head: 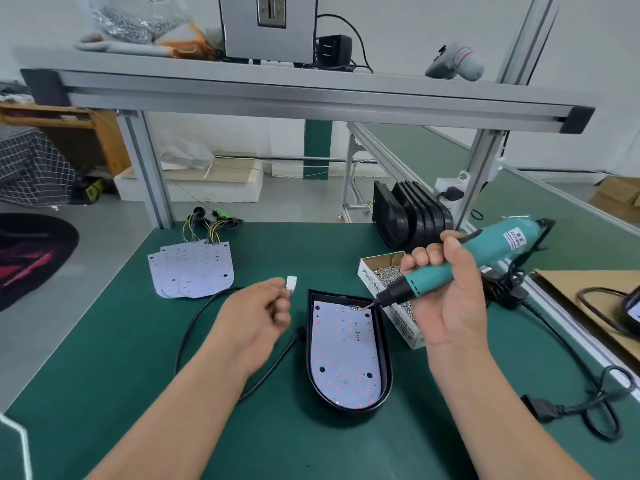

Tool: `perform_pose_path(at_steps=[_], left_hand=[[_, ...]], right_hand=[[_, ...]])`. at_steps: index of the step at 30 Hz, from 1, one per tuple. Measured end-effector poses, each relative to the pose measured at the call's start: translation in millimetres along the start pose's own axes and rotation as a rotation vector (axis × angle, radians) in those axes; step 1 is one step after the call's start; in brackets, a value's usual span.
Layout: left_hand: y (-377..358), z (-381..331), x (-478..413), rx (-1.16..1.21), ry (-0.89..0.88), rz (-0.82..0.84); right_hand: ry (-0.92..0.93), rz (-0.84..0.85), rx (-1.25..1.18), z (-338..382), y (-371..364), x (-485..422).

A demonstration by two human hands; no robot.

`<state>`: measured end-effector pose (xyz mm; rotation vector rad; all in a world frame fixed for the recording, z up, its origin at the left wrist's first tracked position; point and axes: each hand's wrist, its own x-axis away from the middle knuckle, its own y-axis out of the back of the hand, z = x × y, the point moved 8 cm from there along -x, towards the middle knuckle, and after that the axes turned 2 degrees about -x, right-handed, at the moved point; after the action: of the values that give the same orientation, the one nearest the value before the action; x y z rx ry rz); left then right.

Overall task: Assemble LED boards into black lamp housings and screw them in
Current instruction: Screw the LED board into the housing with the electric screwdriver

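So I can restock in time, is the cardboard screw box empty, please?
No, the cardboard box beside the black housing holds a heap of silver screws.

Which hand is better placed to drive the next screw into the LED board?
Right. The right hand grips the electric screwdriver, its tip at the top corner of the LED board. The left hand pinches a white connector.

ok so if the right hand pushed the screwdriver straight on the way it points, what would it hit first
Probably the far right corner of the LED board in the black housing, near its wires; the screwdriver tip in the right hand sits close there, though depth is unclear.
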<state>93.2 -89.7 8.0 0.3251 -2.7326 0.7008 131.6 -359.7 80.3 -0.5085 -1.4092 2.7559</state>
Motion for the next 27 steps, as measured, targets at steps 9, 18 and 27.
perform_pose_path(at_steps=[9,18,27], left_hand=[[-2.8,9.3,-3.8,0.302,0.096,0.045],[-42.8,1.4,26.9,-0.089,-0.076,0.403],[-54.0,3.0,41.2,-0.435,-0.239,0.478]], right_hand=[[-0.019,0.027,-0.019,-4.9,-4.2,2.4],[-0.016,0.032,-0.092,0.7,-13.7,8.4],[0.006,0.085,-0.141,10.1,-29.0,14.7]])
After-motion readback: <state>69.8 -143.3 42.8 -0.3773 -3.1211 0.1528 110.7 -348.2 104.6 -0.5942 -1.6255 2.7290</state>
